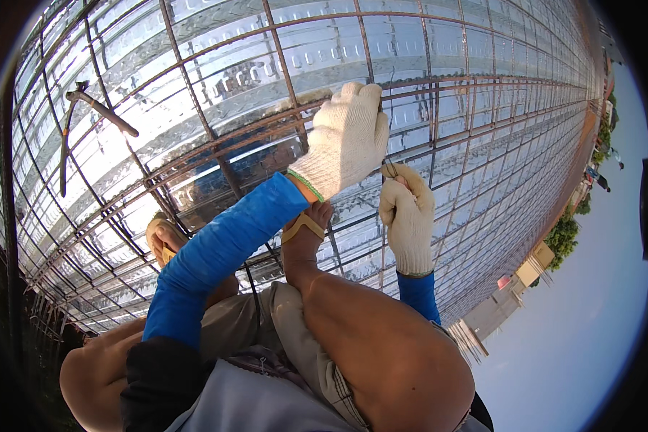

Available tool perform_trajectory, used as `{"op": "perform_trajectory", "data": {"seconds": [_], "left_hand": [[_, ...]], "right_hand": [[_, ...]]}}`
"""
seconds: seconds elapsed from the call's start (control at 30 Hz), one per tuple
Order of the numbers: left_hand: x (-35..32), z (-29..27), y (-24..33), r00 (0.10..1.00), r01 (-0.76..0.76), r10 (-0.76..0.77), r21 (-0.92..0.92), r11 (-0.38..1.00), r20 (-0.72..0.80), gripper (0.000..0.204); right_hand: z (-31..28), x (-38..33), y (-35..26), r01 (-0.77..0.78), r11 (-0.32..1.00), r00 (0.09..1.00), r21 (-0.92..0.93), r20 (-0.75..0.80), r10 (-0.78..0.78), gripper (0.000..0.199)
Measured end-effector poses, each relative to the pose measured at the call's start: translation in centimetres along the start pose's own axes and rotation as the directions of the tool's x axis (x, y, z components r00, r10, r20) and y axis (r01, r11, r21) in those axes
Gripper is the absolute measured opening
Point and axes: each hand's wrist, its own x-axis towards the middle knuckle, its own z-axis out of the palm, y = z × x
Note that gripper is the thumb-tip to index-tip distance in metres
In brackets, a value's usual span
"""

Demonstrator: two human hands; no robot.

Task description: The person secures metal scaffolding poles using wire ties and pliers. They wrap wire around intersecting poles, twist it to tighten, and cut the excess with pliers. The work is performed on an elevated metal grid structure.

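Left hand (347,137), gloved: near frame centre, top, back of glove towards me, fingers bent down at the doubled bars. Palm side hidden; I cannot tell whether it is gripping anything. Right hand (408,216), gloved: just below and to the right, thumb and forefinger pinched together on a thin dark wire (389,156). The wire is upper centre, in the gap between my two gloves, rising from the right fingertips toward the left glove.

Under both: rebar mesh (278,49), laid over shiny ribbed metal decking (331,36). Mesh openings around the gloves show decking only; clear room to the right of the right glove, though bars cross on every side. Pincers (97,108) lie upper left, handles spread, on the mesh, well apart from my hands.

My left foot (167,237) and right foot (306,230), both in sandals, stand left of and just below the left glove; knees limit space along the lower edge. Mesh margin curves down the right side of the frame; beyond it, trees (561,241) and open sky (590,309). Dark post (9,187) at far left.
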Motion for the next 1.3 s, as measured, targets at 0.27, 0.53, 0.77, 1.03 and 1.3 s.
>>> {"op": "perform_trajectory", "data": {"seconds": [0.27, 0.53, 0.77, 1.03, 1.3], "left_hand": [[3.6, 3.0, -3.7, 0.99, -0.091, 0.046, 0.365, 0.927, 0.13, 0.034], [4.2, 3.4, -5.8, 0.981, -0.098, 0.05, 0.252, 0.963, 0.187, 0.035], [4.0, 2.4, -4.9, 0.979, -0.11, 0.065, 0.23, 0.967, 0.193, 0.035], [3.9, 2.3, -4.8, 0.99, -0.09, 0.06, 0.245, 0.965, 0.129, 0.039], [1.2, 2.0, -5.3, 0.919, -0.264, 0.27, 0.058, 0.963, -0.288, 0.019]], "right_hand": [[-1.3, 0.4, 1.9, -0.066, 0.995, 0.991, -0.079, -0.119, 0.057, 0.03], [-2.2, 0.1, 3.4, -0.207, 0.972, 0.974, -0.111, -0.118, 0.194, 0.03], [-2.4, 0.5, 4.2, -0.131, 0.966, 0.988, -0.222, -0.114, 0.108, 0.027], [-2.9, 0.3, 8.1, 0.039, 0.98, 0.985, -0.194, -0.159, -0.07, 0.025], [-1.4, -0.5, 4.3, 0.058, 0.979, 0.983, -0.196, -0.161, -0.09, 0.027]]}}
